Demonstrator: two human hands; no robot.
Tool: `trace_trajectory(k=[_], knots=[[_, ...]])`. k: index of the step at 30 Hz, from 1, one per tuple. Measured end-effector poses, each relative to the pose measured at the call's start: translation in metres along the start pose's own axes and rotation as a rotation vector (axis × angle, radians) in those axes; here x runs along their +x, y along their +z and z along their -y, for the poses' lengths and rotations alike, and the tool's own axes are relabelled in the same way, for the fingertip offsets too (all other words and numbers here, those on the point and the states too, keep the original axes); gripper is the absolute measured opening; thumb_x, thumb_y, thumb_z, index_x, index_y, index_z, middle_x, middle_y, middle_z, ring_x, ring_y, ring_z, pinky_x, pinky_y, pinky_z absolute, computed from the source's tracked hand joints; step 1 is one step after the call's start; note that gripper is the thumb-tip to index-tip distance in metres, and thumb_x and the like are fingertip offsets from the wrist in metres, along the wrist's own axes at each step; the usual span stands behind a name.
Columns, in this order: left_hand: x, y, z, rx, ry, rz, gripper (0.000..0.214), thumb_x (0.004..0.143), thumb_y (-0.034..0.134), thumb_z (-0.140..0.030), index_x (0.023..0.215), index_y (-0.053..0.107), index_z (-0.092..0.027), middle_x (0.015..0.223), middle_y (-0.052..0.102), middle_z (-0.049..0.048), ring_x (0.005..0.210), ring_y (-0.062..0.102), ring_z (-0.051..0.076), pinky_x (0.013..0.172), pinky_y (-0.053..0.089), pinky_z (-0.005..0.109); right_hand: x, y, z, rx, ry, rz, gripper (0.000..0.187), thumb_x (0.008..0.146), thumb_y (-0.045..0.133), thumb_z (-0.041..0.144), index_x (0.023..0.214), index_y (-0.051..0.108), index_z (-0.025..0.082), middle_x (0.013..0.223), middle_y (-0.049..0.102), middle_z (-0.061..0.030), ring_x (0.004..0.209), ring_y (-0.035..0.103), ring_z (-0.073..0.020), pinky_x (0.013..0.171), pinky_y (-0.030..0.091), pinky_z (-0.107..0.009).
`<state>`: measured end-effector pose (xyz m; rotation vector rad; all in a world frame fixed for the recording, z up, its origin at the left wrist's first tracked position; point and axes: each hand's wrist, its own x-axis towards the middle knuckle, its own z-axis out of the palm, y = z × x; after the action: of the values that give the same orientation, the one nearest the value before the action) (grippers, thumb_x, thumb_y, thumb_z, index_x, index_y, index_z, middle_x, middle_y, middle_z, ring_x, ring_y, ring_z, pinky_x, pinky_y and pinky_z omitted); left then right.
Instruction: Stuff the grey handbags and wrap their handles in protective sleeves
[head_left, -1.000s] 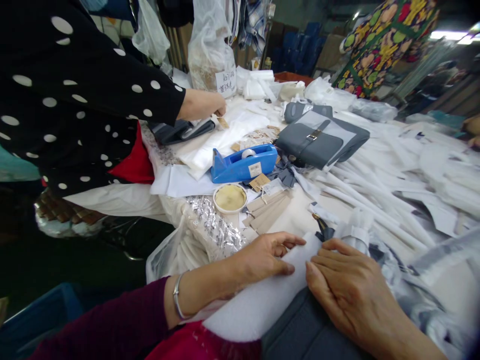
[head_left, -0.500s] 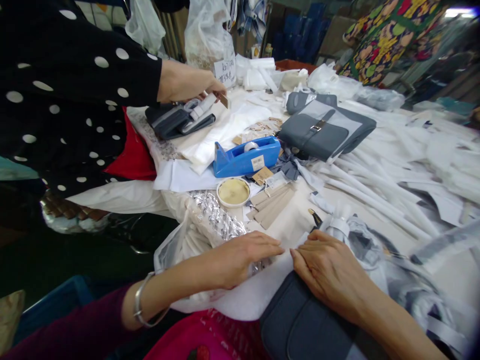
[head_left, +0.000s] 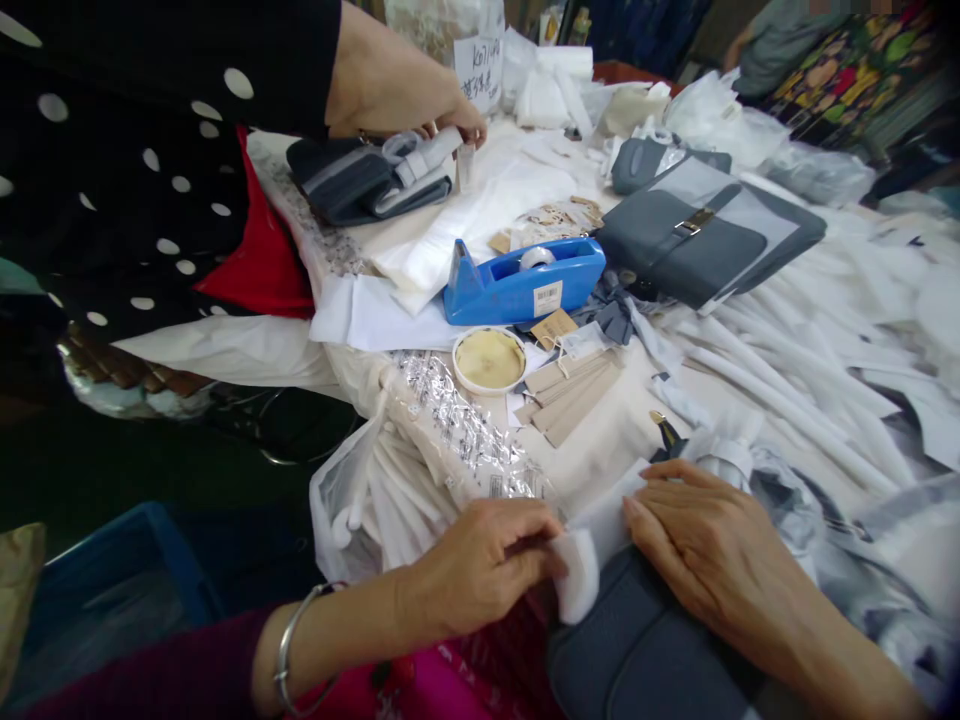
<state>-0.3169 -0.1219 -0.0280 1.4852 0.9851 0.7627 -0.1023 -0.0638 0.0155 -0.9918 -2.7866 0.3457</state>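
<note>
At the lower middle, my left hand [head_left: 495,560] pinches a thin white wrapping sheet [head_left: 576,585] between thumb and fingers, its end curled over. My right hand [head_left: 701,535] grips the same sheet farther up, thumb and fingertips at its edge. Below the hands a dark grey-blue bag [head_left: 645,650] lies close to my lap, partly covered by my right forearm. Just beyond my right fingers is a small dark tool with a gold-coloured tip [head_left: 664,430]. A bundle in clear plastic and white wrapping [head_left: 731,460] sits to the right.
A blue tape dispenser [head_left: 525,285], a round tin of yellowish paste [head_left: 490,360] and beige card strips [head_left: 574,395] lie ahead. Another grey bag [head_left: 712,230] stands behind. At left, a co-worker's hand [head_left: 450,110] handles a dark wrapped bag [head_left: 360,180]. A blue crate [head_left: 150,560] stands lower left.
My left hand has gone from flat, outstretched fingers to a pinch on the white sheet, whose end now curls up. My right hand stays near the bag. The view has shifted slightly.
</note>
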Motion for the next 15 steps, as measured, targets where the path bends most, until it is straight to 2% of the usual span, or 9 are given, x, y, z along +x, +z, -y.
trace_trajectory(k=[2,5,8,11,15], knots=[[0.006,0.009,-0.002,0.035,-0.068,-0.068,0.009,0.081,0.059,-0.023,0.081,0.065,-0.016,0.078,0.067,0.0015,0.075,0.060,0.013,0.070,0.044,0.023,0.001,-0.003,0.000,0.021,0.000,-0.018,0.036,0.094,0.039,0.019,0.062,0.053,0.019,0.057,0.054,0.0021,0.054,0.050,-0.0111,0.092,0.039,-0.036],[0.013,0.018,-0.004,0.077,-0.096,-0.111,0.007,0.078,0.061,-0.023,0.077,0.062,-0.017,0.068,0.062,-0.0013,0.065,0.056,0.011,0.062,0.040,0.022,0.002,-0.009,0.001,0.072,0.016,-0.071,0.025,0.095,0.037,0.019,0.087,0.060,0.018,0.084,0.064,-0.0039,0.081,0.060,-0.0146,0.091,0.042,-0.033],[0.019,0.024,-0.007,0.151,-0.123,-0.147,0.006,0.076,0.059,-0.024,0.074,0.059,-0.017,0.063,0.058,-0.0018,0.059,0.052,0.011,0.057,0.037,0.023,0.002,-0.014,0.002,0.121,0.034,-0.122,0.022,0.095,0.037,0.021,0.105,0.057,0.019,0.105,0.062,-0.0075,0.099,0.059,-0.0168,0.085,0.046,-0.029],[0.024,0.029,-0.010,0.249,-0.141,-0.167,0.006,0.073,0.057,-0.023,0.071,0.055,-0.018,0.062,0.055,-0.0023,0.057,0.048,0.010,0.055,0.034,0.024,0.001,-0.013,0.002,0.137,0.004,-0.132,0.017,0.093,0.043,0.021,0.102,0.057,0.020,0.099,0.063,-0.0072,0.094,0.060,-0.0170,0.081,0.048,-0.028],[0.028,0.034,-0.013,0.306,-0.161,-0.158,0.006,0.072,0.054,-0.019,0.069,0.049,-0.019,0.060,0.050,-0.0041,0.056,0.044,0.009,0.054,0.031,0.023,0.001,-0.009,0.002,0.203,0.025,-0.064,0.015,0.091,0.046,0.017,0.088,0.060,0.020,0.086,0.061,-0.0049,0.079,0.060,-0.0138,0.070,0.047,-0.025]])
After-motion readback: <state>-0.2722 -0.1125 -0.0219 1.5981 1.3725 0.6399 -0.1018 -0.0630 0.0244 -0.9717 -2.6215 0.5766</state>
